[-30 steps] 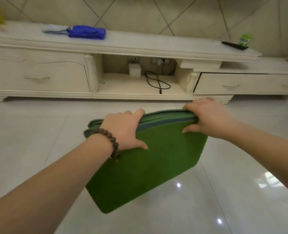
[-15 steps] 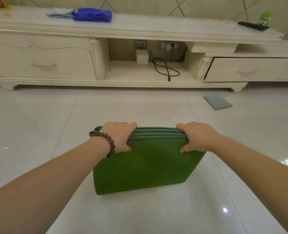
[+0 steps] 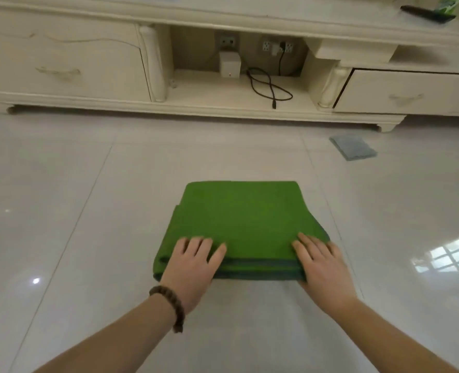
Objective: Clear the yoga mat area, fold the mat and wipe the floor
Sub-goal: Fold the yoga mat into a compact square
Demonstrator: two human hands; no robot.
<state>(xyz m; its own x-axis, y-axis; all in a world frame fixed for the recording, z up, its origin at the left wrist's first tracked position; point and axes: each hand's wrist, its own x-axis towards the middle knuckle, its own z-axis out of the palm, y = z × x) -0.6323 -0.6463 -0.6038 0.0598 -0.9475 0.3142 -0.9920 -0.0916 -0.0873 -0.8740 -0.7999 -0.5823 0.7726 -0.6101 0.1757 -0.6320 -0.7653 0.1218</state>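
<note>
The green yoga mat, folded into a thick rectangle, lies flat on the glossy white tile floor in front of me. My left hand, with a bead bracelet on the wrist, rests flat on the mat's near left edge, fingers straight. On the near right corner lies my right hand, fingers spread on top and the thumb side down at the folded edge. A grey-blue cloth lies on the floor to the far right, apart from the mat.
A cream TV cabinet runs along the far wall, with drawers left and right and an open bay holding a white box and a black cable. A black remote sits on its top at right.
The mat has gone from being held upright in the air by its top edge to lying flat on the floor. Both hands let go their grip and now rest flat on it.
</note>
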